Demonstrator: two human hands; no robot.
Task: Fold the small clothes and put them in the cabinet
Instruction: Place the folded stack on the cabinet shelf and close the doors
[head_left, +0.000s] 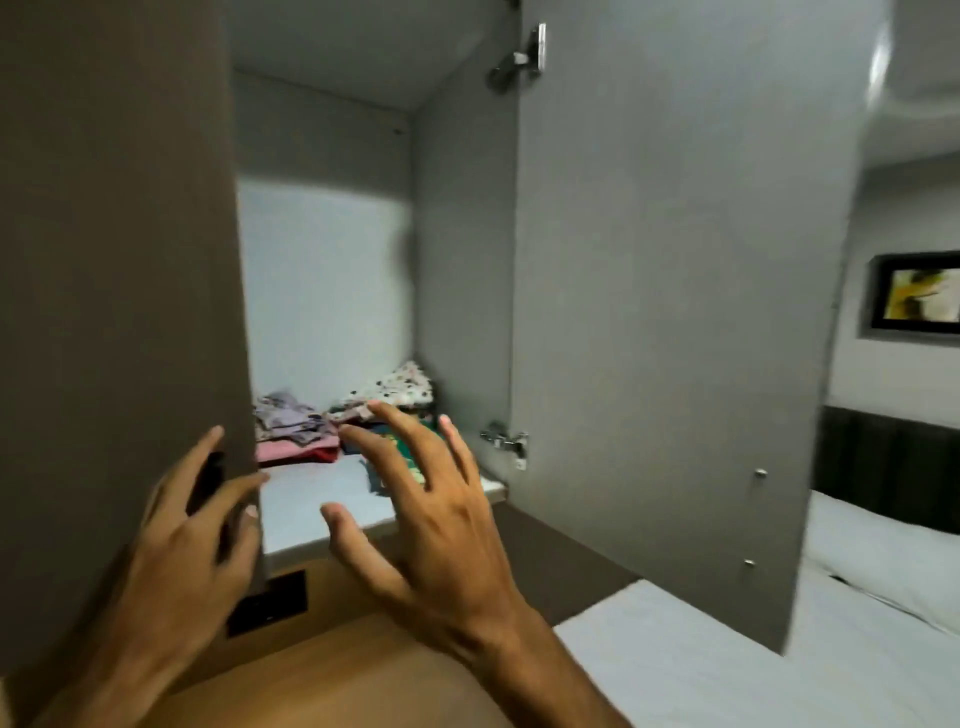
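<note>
Grey all over, the cabinet stands with both doors swung out — the right door hangs wide over the bed. Small clothes sit at the back of the shelf: a purple and pink pile on the left side, and a spotty white piece on top of another pile in the right corner. The left hand holds the edge of the left door, with its fingers curled round a dark handle there. The right hand floats in front of the shelf — its fingers are spread wide and hold nothing. A framed picture hangs on the wall at the far right. Below the shelf is a brown wooden top.
</note>
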